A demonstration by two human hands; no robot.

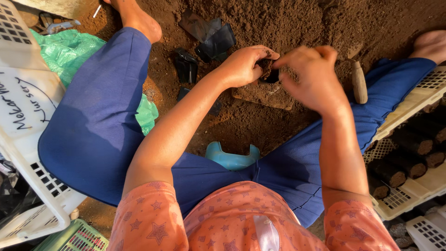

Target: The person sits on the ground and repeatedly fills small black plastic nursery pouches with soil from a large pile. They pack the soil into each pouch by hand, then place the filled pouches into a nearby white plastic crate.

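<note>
I am part-way through filling a small black bag [269, 74] with soil. My left hand [244, 65] curls around its rim, fingers closed on the thin plastic to keep the mouth open, and the bag stands just above a flat brown slab [265, 95] on the ground between my knees. My right hand [309, 76] hovers over the opening with its fingertips pinched together; I judge they hold a pinch of soil, though I cannot see inside the grip. The next move, as I read it, calls for a gentle press so the soft film does not buckle or tip.

The soil [288, 23] is fine, dry and crumbly, reddish brown, heaped loosely in front of me. The empty bags [211, 39] lying on it are flat, glossy and limp. A short wooden handle [359, 83] lies smooth and rounded just beside my right hand. To my right a pale plastic crate [418, 97], stiff and perforated, holds filled bags [409, 142] lying as dark, firm cylinders.
</note>
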